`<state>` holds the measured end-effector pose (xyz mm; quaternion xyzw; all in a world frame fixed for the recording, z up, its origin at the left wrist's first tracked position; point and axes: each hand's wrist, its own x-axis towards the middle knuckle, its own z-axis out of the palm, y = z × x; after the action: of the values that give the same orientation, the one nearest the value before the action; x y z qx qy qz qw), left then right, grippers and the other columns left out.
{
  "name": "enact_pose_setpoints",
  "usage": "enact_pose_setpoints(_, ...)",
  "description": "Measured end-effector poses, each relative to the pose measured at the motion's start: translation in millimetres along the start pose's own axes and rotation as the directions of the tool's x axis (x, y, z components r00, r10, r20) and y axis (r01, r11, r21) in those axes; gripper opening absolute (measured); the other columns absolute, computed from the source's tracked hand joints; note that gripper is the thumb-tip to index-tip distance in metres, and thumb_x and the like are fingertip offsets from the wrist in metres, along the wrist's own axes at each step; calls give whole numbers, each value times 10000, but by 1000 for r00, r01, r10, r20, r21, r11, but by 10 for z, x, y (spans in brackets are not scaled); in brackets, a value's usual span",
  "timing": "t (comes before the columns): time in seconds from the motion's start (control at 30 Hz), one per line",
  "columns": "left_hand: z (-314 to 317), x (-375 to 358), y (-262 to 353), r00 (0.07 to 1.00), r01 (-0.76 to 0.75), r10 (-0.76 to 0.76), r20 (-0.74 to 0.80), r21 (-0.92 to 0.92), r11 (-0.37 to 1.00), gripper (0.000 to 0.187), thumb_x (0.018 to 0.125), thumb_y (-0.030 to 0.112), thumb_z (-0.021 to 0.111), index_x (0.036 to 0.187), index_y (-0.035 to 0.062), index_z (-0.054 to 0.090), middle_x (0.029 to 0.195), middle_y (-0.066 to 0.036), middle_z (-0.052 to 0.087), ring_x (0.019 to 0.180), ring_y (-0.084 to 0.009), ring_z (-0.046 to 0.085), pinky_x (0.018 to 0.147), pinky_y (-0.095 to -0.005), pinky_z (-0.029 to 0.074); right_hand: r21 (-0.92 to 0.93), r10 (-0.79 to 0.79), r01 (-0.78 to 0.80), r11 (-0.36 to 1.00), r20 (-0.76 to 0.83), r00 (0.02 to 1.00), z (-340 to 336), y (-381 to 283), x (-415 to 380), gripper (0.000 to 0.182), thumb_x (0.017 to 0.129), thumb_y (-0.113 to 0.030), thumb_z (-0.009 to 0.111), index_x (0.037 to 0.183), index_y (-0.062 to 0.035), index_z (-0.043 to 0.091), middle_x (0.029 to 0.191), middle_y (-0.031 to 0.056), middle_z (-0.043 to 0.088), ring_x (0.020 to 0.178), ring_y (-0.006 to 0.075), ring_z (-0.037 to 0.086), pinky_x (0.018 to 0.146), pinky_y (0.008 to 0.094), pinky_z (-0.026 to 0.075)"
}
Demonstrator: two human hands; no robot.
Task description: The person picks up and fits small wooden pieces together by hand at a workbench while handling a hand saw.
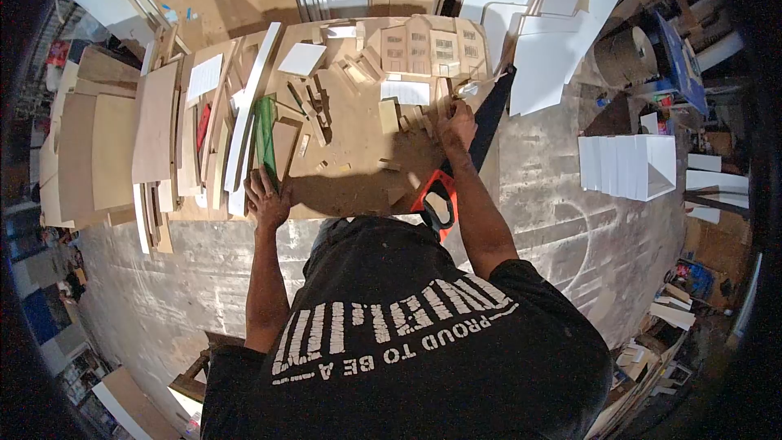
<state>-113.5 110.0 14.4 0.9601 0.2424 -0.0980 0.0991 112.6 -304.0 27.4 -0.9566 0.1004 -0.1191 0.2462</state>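
My left hand is at the near edge of the workbench, fingers stretched out and apart against the lower ends of a flat wooden piece and a green strip. At the right, my right hand is closed, its fingertips pinching a small wooden strip. Short wooden blocks and a pale block lie left of it. Beside my right forearm is a handsaw with an orange and black handle; its dark blade slants up past my hand. A wooden model house front lies at the back.
Long boards and strips lean and lie along the left. White sheets stand at the back right. A white box-like stack sits on the grey floor at right. Small offcuts are scattered over the workbench.
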Motion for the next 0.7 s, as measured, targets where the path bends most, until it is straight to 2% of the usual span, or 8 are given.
enact_pose_setpoints(0.13, 22, 7, -17, 999, -24, 24, -28, 7, 1000, 944, 888, 605, 569, 1579, 183, 83, 1592, -210, 136, 1463, -464, 71, 1046, -726, 229, 17, 63, -64, 998, 58, 996, -36, -67, 22, 297, 851, -340, 687, 991, -83, 639, 1005, 142, 661, 966, 369, 644, 826, 522, 501)
enact_pose_setpoints(0.23, -6, -1, -1, 1000, -12, 12, -4, 2, 1000, 946, 889, 591, 577, 1579, 183, 74, 1586, -216, 141, 1460, -468, 70, 1043, -731, 230, 17, 152, -155, 988, 100, 983, -124, -120, 51, 409, 825, -422, 705, 1064, -97, 635, 1092, 139, 647, 1064, 359, 616, 889, 543, 475)
enact_pose_setpoints(0.33, -10, 1, -10, 1000, -15, 15, -7, -8, 1000, 944, 895, 583, 574, 1580, 182, 62, 1582, -226, 141, 1457, -475, 69, 1040, -737, 228, -40, 161, -159, 986, 64, 985, -243, -168, -9, 553, 778, -503, 723, 1156, -114, 613, 1188, 139, 621, 1165, 348, 566, 961, 574, 422)
enact_pose_setpoints(0.43, 15, 8, -3, 999, -44, 44, -28, 0, 999, 942, 900, 577, 570, 1580, 179, 53, 1581, -235, 138, 1451, -487, 68, 1040, -740, 226, -174, 172, -144, 974, 158, 972, -196, -72, -90, 652, 753, -544, 724, 1236, -129, 585, 1250, 142, 600, 1218, 336, 530, 1008, 607, 362)
enact_pose_setpoints(0.5, 14, 16, -15, 998, -51, 51, -23, 8, 999, 940, 904, 578, 565, 1580, 180, 47, 1580, -238, 138, 1448, -495, 68, 1039, -743, 222, -187, 169, -134, 973, 189, 967, -158, -35, -120, 676, 755, -552, 719, 1268, -137, 571, 1262, 140, 597, 1223, 324, 527, 1013, 605, 350)
enact_pose_setpoints(0.6, 162, 41, -151, 965, -189, 183, -190, -15, 982, 954, 899, 589, 566, 1581, 183, 35, 1584, -238, 126, 1446, -498, 66, 1034, -752, 214, -157, 153, -126, 980, 179, 972, -109, -48, -171, 687, 753, -557, 719, 1278, -139, 572, 1258, 135, 601, 1226, 317, 526, 1004, 605, 348)
enact_pose_setpoints(0.7, 76, 3, -112, 995, -98, 97, -28, -21, 995, 967, 891, 599, 568, 1580, 183, 32, 1590, -234, 109, 1450, -494, 56, 1029, -761, 208, -148, 108, -92, 985, 102, 989, -36, -29, -276, 661, 752, -547, 724, 1243, -127, 587, 1233, 128, 614, 1209, 319, 538, 985, 605, 357)
